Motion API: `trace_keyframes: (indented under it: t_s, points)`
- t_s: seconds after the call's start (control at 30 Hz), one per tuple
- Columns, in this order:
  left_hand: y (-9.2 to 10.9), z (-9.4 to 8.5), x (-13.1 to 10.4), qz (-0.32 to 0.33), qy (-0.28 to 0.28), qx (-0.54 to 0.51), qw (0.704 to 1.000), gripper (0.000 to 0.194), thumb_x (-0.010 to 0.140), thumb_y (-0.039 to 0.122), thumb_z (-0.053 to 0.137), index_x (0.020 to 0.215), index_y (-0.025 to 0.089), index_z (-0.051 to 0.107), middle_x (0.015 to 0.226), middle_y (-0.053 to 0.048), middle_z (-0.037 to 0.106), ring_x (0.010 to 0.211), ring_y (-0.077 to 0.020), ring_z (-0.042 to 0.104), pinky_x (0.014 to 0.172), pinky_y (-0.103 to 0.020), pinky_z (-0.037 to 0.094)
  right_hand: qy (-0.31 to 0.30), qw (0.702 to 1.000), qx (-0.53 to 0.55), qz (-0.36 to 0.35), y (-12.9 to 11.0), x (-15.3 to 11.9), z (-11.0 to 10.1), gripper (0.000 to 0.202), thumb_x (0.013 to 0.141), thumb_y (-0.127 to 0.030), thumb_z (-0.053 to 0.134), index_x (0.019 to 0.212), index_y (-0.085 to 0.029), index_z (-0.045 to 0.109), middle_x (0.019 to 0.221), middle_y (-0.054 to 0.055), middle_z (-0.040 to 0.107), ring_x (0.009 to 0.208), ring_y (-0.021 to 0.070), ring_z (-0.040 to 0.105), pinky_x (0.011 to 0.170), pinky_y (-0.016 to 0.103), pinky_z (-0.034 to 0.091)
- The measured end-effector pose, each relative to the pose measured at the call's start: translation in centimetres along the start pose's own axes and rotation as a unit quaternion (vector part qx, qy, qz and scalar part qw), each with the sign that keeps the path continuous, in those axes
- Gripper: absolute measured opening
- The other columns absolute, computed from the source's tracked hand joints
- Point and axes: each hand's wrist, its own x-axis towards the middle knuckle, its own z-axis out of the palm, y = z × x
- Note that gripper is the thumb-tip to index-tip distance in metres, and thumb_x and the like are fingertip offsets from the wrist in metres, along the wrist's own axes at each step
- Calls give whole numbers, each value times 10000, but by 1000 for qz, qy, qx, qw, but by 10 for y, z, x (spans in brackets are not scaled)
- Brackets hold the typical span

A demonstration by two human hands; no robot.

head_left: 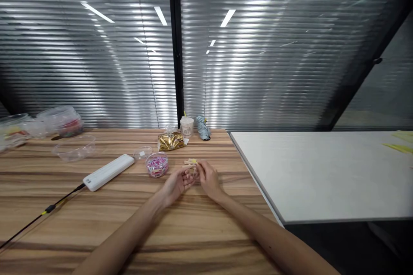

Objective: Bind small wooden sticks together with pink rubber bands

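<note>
Slatted blinds (274,64) spanned the far side, beyond a wood-grain table (193,232). Over it, the left hand (176,185) was turned palm up, fingers half curled; whether it gripped anything could not be told. The right hand (209,178), beside it, pinched thin pale sticks (188,162), yellow near its fingertips, just beyond the left fingers. Farther left stood a clear tub (156,154).
</note>
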Motion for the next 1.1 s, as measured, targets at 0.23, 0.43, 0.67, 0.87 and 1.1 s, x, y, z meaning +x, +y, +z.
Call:
trace_keyframes:
  t_s: [0.23, 0.43, 0.67, 0.87, 1.1]
  points:
    - [17, -14, -3, -105, 13, -29, 994, 175, 768, 131, 436, 609, 130, 510, 594, -36, 600, 594, -131, 589, 695, -279, 465, -91, 938, -156, -294, 3, 6, -20, 204, 887, -181, 398, 987, -208, 574, 899, 31, 640, 797, 162, 532, 695, 280, 381]
    - [27, -12, -8, -109, 12, 19, 994, 215, 787, 237, 459, 622, 125, 542, 695, -77, 651, 768, -195, 622, 814, -378, 443, -112, 909, -226, -332, 4, 12, -26, 176, 883, -207, 433, 980, -190, 580, 900, 53, 628, 811, 163, 509, 715, 295, 381]
    - [27, -15, -7, -97, -20, 39, 994, 243, 786, 318, 489, 885, 132, 612, 894, -89, 666, 885, -211, 607, 817, -362, 447, -81, 919, -210, -325, 7, 8, -24, 187, 885, -161, 413, 924, -161, 596, 811, 50, 648, 741, 153, 548, 670, 281, 380]
    - [25, -12, -7, -48, -18, 61, 997, 200, 786, 271, 509, 847, 129, 636, 926, -81, 669, 827, -194, 631, 792, -327, 474, -89, 950, -170, -247, 3, 3, -20, 218, 886, -154, 388, 946, -175, 597, 789, 56, 651, 747, 162, 576, 670, 271, 390]
    - [16, -9, -6, 41, -29, 126, 991, 126, 683, 213, 661, 752, 108, 653, 819, -91, 685, 807, -178, 634, 805, -269, 457, -83, 958, -180, -206, 3, 2, -18, 252, 889, -234, 399, 733, -170, 586, 696, 60, 631, 675, 161, 570, 643, 261, 384]
